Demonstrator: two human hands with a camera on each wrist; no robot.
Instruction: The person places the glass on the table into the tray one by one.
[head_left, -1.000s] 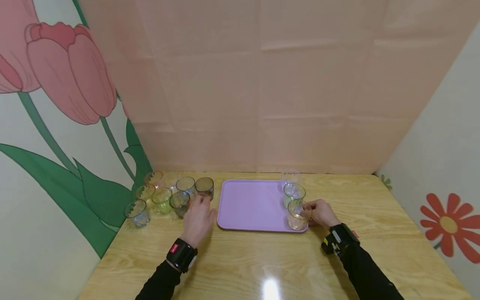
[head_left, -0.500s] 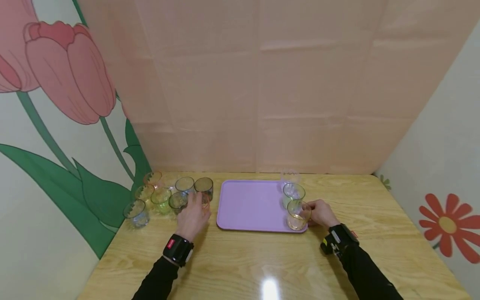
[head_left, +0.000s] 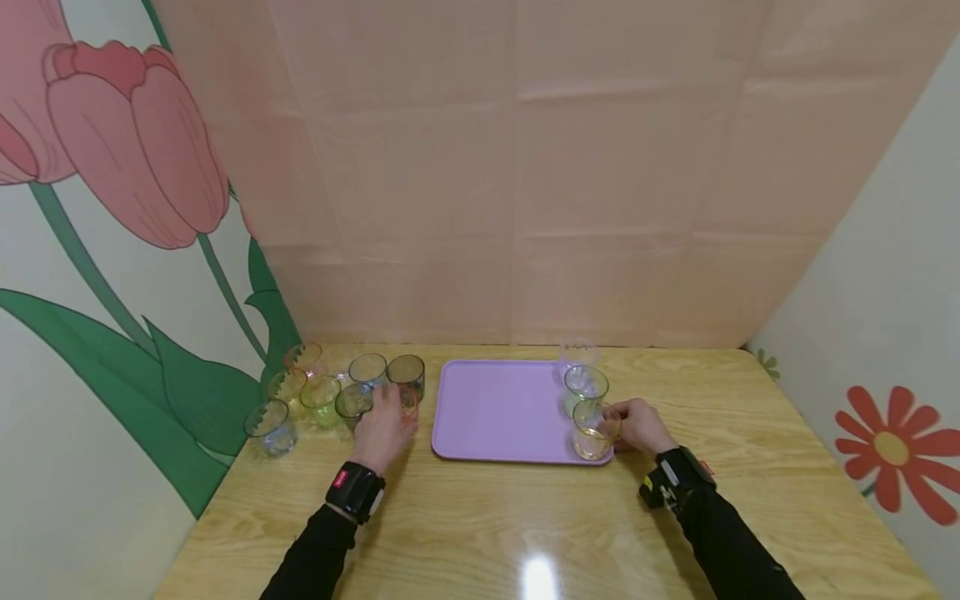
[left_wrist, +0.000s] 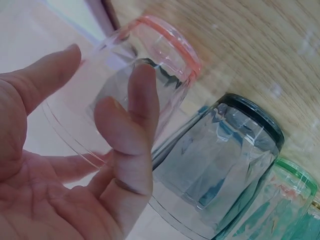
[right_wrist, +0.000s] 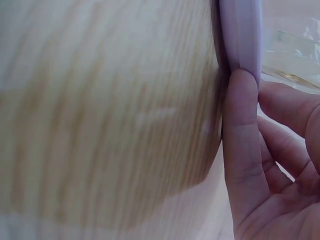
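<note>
In the head view, my left hand (head_left: 385,433) is among the glasses left of the tray and holds a pink-rimmed drinking glass (head_left: 409,404). The left wrist view shows the thumb on one side of this glass (left_wrist: 165,42) and curled fingers on the other. A dark grey glass (left_wrist: 220,155) stands close beside those fingers. My right hand (head_left: 637,425) is at the near right corner of the lilac tray (head_left: 498,417). From the right wrist, a thumb and finger pinch the tray's rim (right_wrist: 242,40), near a yellow-rimmed glass (head_left: 590,442).
A green-rimmed glass (head_left: 585,385) and a faint clear glass (head_left: 577,353) stand behind the yellow-rimmed one along the tray's right side. Several more coloured glasses, including a green one (head_left: 321,404) and a bluish one (head_left: 276,433), crowd the table's left. A wall backs the table (head_left: 465,525).
My left hand has shifted slightly left and away from the tray, and its fingers have settled round the pink-rimmed glass. The right hand stays at the tray corner.
</note>
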